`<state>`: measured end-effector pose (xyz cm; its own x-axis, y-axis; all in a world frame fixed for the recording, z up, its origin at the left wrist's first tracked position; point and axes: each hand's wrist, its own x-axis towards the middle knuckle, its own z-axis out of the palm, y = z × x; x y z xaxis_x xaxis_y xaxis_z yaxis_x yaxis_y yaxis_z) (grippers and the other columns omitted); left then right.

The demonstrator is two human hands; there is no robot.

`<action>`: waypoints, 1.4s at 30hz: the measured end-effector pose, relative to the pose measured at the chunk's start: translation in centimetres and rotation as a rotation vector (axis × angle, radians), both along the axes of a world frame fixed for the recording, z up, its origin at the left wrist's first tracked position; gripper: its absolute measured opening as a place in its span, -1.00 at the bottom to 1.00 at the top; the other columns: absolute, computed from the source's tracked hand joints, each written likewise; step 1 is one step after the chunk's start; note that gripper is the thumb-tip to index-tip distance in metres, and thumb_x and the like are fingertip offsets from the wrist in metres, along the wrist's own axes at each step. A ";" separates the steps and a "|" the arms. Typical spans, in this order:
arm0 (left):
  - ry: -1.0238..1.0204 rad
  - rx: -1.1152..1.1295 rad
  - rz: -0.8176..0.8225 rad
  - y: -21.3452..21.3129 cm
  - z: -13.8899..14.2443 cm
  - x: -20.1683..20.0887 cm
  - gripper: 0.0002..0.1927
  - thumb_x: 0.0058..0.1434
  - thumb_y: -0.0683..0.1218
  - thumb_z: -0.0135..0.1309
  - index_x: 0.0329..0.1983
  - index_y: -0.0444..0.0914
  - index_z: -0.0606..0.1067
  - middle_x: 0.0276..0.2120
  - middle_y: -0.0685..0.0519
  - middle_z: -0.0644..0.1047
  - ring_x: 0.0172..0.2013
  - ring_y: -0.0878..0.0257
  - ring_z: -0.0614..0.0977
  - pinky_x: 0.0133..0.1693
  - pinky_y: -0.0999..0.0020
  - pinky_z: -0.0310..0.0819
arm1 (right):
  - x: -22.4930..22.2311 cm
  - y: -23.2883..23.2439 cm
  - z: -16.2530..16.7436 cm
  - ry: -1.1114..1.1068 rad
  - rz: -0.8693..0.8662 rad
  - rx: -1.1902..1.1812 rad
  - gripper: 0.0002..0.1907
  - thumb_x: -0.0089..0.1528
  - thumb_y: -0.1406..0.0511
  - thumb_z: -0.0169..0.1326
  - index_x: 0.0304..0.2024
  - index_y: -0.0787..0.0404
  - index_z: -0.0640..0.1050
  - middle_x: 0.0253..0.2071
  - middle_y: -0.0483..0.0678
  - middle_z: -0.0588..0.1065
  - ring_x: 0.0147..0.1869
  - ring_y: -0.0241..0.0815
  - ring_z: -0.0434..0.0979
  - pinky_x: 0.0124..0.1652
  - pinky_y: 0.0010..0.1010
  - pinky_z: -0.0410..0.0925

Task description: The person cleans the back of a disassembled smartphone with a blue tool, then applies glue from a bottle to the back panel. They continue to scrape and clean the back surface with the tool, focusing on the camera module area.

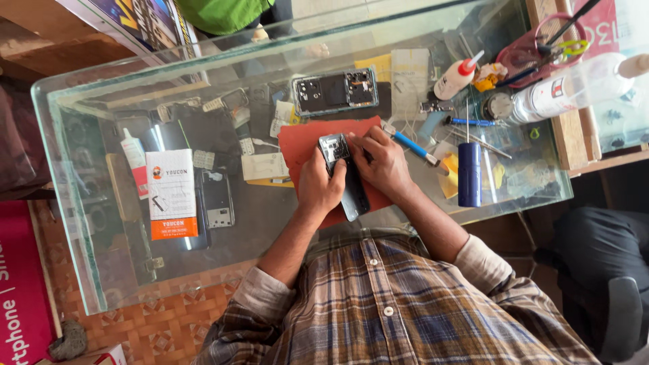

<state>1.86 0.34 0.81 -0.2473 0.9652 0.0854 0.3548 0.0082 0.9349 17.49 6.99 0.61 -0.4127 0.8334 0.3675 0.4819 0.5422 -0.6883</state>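
A dark opened phone [345, 177] lies on a red mat [297, 143] on the glass table [81, 223]. My left hand [319, 184] grips the phone's left side. On the phone's right side my right hand [382, 164] presses its fingers at the top of the phone near the camera area. Behind the mat rests a second opened phone frame [334, 90] with its inner parts showing. A blue-handled screwdriver [412, 144] lies just to the right of my right hand.
A white and orange box [172, 195] and a small tube [134, 161] lie at the left. At the right are a dark blue cylinder [469, 174], a white glue bottle [457, 76], a clear spray bottle [574, 86] and scissors [564, 49]. Loose phone parts are scattered about.
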 end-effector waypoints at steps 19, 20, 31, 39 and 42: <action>0.001 -0.052 -0.006 0.2 -0.5 -0.1 -0.74 0.24 -0.12 0.07 -0.10 -0.40 0.41 -0.29 -0.23 0.63 -0.22 -0.20 0.68 -0.18 0.02 0.55 | -0.4 -0.1 1.0 -0.117 0.047 0.083 -0.69 0.23 0.42 0.13 0.03 0.21 0.62 -0.14 -0.03 0.56 -0.24 0.03 0.62 -0.30 -0.21 0.47; 0.006 -0.041 -0.007 0.2 -0.5 0.0 -0.74 0.24 -0.12 0.07 -0.10 -0.40 0.41 -0.29 -0.23 0.63 -0.22 -0.20 0.68 -0.18 0.02 0.54 | -0.3 -0.1 1.1 -0.143 0.042 0.092 -0.70 0.22 0.40 0.13 0.02 0.21 0.63 -0.15 -0.03 0.56 -0.25 0.03 0.62 -0.31 -0.20 0.47; -0.068 -0.033 -0.036 0.3 0.2 -0.1 -0.73 0.24 -0.14 0.04 -0.06 -0.40 0.41 -0.27 -0.19 0.65 -0.19 -0.12 0.71 -0.15 0.09 0.57 | -0.1 -0.1 1.6 -0.209 0.060 0.073 -0.71 0.23 0.41 0.11 0.01 0.23 0.62 -0.18 -0.02 0.56 -0.28 0.06 0.60 -0.33 -0.17 0.45; -0.082 -0.020 -0.055 0.2 0.4 -0.2 -0.72 0.26 -0.15 0.03 -0.02 -0.38 0.43 -0.23 -0.16 0.65 -0.17 -0.11 0.72 -0.12 0.10 0.57 | -0.5 -0.3 2.0 -0.273 0.049 0.095 -0.72 0.24 0.42 0.07 0.00 0.25 0.61 -0.19 -0.04 0.55 -0.30 0.06 0.60 -0.35 -0.18 0.45; -0.009 -0.050 -0.043 0.3 0.2 -0.2 -0.72 0.24 -0.14 0.05 -0.04 -0.39 0.42 -0.24 -0.19 0.65 -0.17 -0.14 0.69 -0.14 0.08 0.55 | -0.6 -0.4 2.3 -0.275 0.054 0.117 -0.71 0.22 0.41 0.07 0.00 0.27 0.61 -0.19 -0.02 0.54 -0.32 0.05 0.59 -0.36 -0.18 0.45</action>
